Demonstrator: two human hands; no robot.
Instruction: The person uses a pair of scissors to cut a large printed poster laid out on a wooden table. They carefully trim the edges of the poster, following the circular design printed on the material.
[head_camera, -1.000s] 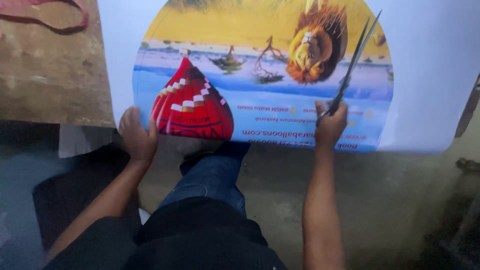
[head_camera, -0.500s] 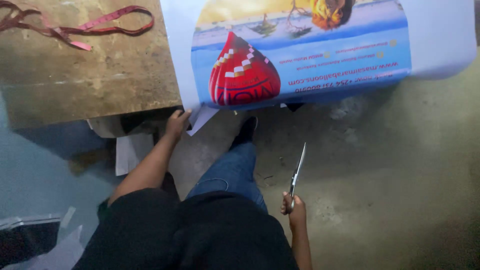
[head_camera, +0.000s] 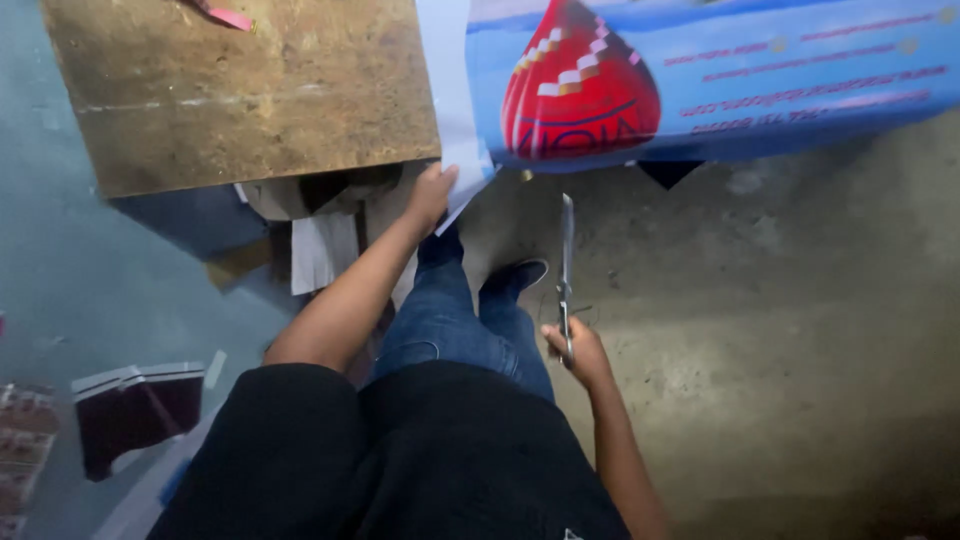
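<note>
**Scissors Lowered From Printed Sheet as Its Corner Is Gripped**

At far left, dark boxes (head_camera: 135, 410) and paper scraps (head_camera: 318, 250) are seen on the grey floor below a worn wooden board (head_camera: 250, 95), on whose top edge a strip of pink ribbon (head_camera: 228, 17) lies. The left hand (head_camera: 432, 192) is closed on the white lower corner of the large printed sheet (head_camera: 720, 90), its fingers pinching the margin where the sheet hangs over the board's edge; a second ago that hand was pressed flat against the sheet's lower edge. Blue jeans and a dark shoe (head_camera: 518, 275) are shown between the arms. Further right, the scissors (head_camera: 566, 270) are held in the clenched right hand (head_camera: 575, 350), blades together and pointing up, well clear of the sheet, whereas a second ago they were raised across the print. Cutting is judged to be paused, with the sheet apparently being repositioned. The bare concrete floor (head_camera: 800, 330) is seen at right.
</note>
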